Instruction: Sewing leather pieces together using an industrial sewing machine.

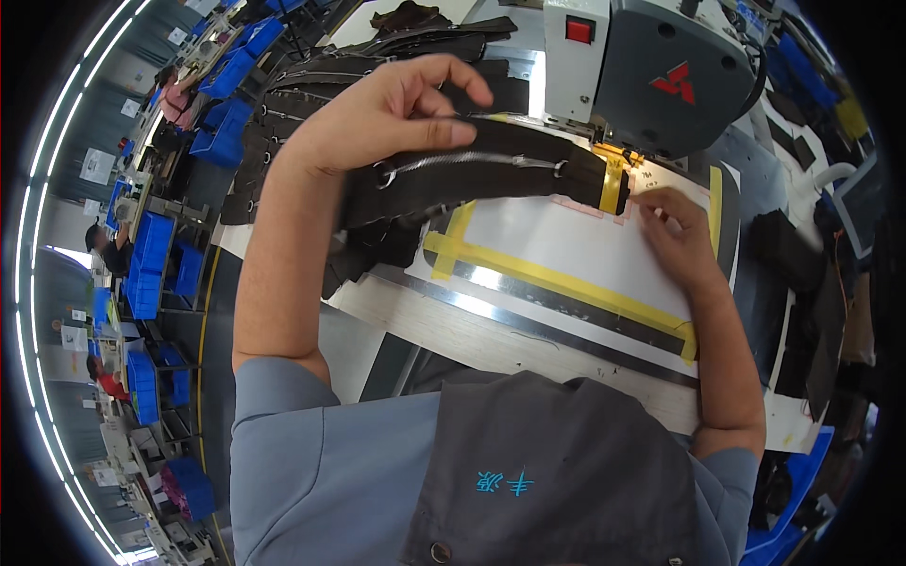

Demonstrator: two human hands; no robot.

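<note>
A long dark fabric strip (472, 170) with a shiny cord and metal rings runs across the worktop to beneath the head of a sewing machine (675, 80). Yellow tape or a yellow clamp piece (612, 185) crosses its right end. Over the strip's left part is my left hand (406, 108), fingers curved and apart, with nothing visible in them. At the strip's right end my right hand (675, 231) has its fingers curled together, thumb and forefinger close to the tip. Whether they pinch anything is too small to tell.
More dark strips with rings (311, 94) lie piled at the left and back. Yellow tape (566, 278) borders a white sheet on the machine bed. A dark bundle (783, 250) and a screen (859, 208) stand at right. Blue bins (151, 264) and people at benches line the far left.
</note>
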